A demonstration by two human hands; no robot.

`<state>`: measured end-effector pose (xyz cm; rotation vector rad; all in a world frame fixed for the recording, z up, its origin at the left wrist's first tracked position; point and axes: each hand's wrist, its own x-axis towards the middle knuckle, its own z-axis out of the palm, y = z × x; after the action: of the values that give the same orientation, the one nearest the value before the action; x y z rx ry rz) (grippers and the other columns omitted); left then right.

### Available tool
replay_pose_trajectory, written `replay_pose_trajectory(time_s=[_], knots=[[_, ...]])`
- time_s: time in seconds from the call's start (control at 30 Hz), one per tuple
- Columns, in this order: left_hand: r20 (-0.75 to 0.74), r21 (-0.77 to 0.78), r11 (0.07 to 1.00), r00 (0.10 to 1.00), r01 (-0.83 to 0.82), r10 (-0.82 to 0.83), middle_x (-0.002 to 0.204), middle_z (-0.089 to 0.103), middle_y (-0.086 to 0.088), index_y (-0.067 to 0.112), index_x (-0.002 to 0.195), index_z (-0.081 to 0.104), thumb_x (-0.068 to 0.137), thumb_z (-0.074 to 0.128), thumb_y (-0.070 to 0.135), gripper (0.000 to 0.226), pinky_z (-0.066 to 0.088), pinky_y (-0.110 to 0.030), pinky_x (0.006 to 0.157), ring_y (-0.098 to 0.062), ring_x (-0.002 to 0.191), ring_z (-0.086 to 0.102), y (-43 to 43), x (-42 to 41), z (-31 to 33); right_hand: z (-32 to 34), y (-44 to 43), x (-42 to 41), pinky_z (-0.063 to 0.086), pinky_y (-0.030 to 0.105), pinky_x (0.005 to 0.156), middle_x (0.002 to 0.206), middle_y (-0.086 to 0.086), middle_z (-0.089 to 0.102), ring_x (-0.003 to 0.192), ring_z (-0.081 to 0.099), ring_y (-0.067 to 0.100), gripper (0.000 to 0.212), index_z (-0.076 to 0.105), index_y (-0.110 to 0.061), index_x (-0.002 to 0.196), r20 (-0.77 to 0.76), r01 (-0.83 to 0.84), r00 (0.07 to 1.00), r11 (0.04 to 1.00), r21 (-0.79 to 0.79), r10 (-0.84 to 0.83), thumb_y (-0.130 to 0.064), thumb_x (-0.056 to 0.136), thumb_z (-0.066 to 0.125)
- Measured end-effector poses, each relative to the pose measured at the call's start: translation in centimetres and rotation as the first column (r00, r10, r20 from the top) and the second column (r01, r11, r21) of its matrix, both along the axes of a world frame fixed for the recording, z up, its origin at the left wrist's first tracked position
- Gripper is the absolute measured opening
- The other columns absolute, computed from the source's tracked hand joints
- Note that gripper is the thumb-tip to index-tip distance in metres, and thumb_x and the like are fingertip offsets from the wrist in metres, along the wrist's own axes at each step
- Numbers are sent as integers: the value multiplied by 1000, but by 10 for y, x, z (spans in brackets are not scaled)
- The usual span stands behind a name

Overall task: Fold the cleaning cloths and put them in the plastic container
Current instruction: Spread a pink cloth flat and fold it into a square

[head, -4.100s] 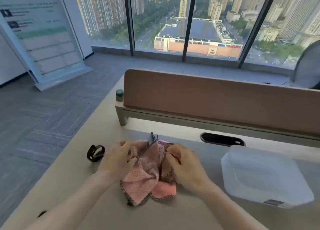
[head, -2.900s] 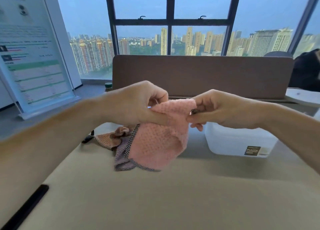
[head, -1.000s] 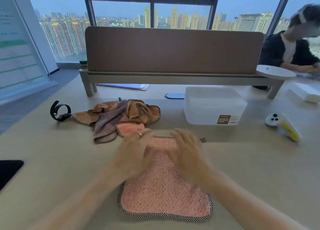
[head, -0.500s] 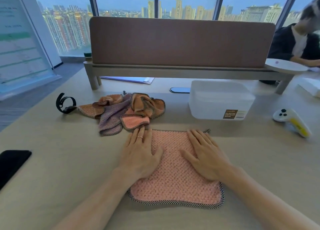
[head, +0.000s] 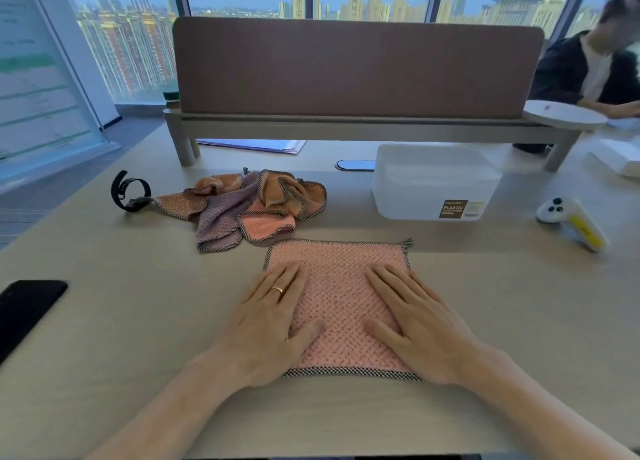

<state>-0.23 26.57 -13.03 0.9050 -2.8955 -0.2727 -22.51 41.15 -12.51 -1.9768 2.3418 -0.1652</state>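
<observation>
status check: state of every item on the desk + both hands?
pink cloth: spread flat, unfolded
cloth pile: crumpled, unfolded
plastic container: upright, no cloths visible inside
left hand: open, flat on cloth
right hand: open, flat on cloth
watch: off wrist, strap looped
phone: screen dark

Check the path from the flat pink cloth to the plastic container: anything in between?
Nothing visible. Bare table lies between the pink cloth and the plastic container. The pile of cloths sits off to the left, the white controller to the right.
</observation>
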Motion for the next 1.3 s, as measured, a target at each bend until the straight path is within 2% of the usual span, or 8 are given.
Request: replay_pose_trajectory(time_s=[0.13, 0.23, 0.3, 0.5, 0.7, 0.87, 1.0, 1.3], knots=[[-265, 140, 990, 964, 37, 1, 167, 0, 24, 40, 161, 9, 87, 32, 83, 89, 8, -29, 126, 1, 154, -3, 8, 17, 15, 16, 22, -4, 1, 31, 127, 168, -18, -7, 152, -13, -1, 74, -3, -38, 160, 108, -33, 993, 993, -114, 46, -71, 98, 22], [-370, 77, 976, 915, 203, -161, 141, 47, 32, 41, 131, 59, 82, 70, 60, 54, 37, -17, 109, 7, 132, 46, 6, 54, 28, 29, 60, -4, 32, 25, 116, 152, -27, 35, 143, 34, -2, 58, 40, -41, 146, 230, -46, 966, 958, -284, 115, -67, 95, 48], [-335, 44, 957, 907, 286, -255, 116, 60, 28, 37, 107, 69, 80, 80, 47, 31, 49, -22, 95, 4, 111, 61, 2, 72, 30, 30, 83, -7, 47, 24, 100, 132, -28, 51, 124, 54, 0, 41, 58, -39, 125, 199, -131, 960, 942, -308, 199, -58, 89, 65], [-252, -8, 906, 876, 424, -412, 101, 60, 22, 34, 98, 65, 99, 58, 36, 7, 53, -25, 79, 1, 91, 60, -5, 69, 25, 25, 88, -17, 51, 22, 82, 110, -26, 59, 102, 60, -3, 10, 63, -37, 105, 114, -223, 960, 947, -233, 254, -33, 96, 63], [-206, -124, 919, 896, 374, -393, 94, 57, 12, 27, 100, 51, 100, 44, 22, 9, 49, -25, 74, -10, 81, 60, -4, 68, 20, 17, 83, -17, 48, 20, 80, 108, -19, 56, 95, 60, 7, 17, 57, -31, 109, 36, -210, 974, 948, -239, 225, -18, 100, 52], [-306, 57, 960, 920, 275, -245, 95, 57, 27, 39, 106, 54, 93, 59, 16, 27, 46, -14, 75, 5, 85, 58, -7, 68, 22, 15, 80, -20, 47, 15, 89, 114, -23, 58, 105, 60, -3, 40, 62, -31, 114, 197, -130, 962, 952, -277, 189, 2, 91, 58], [-364, 188, 955, 919, 231, -151, 81, 64, 13, 37, 94, 68, 88, 74, 13, 25, 50, -25, 66, -9, 72, 60, -6, 62, 27, 16, 81, -19, 51, 20, 84, 106, -19, 66, 98, 66, 4, 43, 66, -34, 107, 358, -15, 923, 946, -325, 137, 5, 89, 64], [-422, 447, 884, 904, 137, 73, 77, 72, 3, 32, 97, 68, 92, 67, 38, 8, 51, -27, 70, -15, 68, 68, -10, 54, 30, 15, 78, -19, 57, 34, 80, 92, -13, 76, 83, 72, 8, 11, 74, -35, 93, 628, 273, 778, 911, -310, -20, -25, 89, 71]])
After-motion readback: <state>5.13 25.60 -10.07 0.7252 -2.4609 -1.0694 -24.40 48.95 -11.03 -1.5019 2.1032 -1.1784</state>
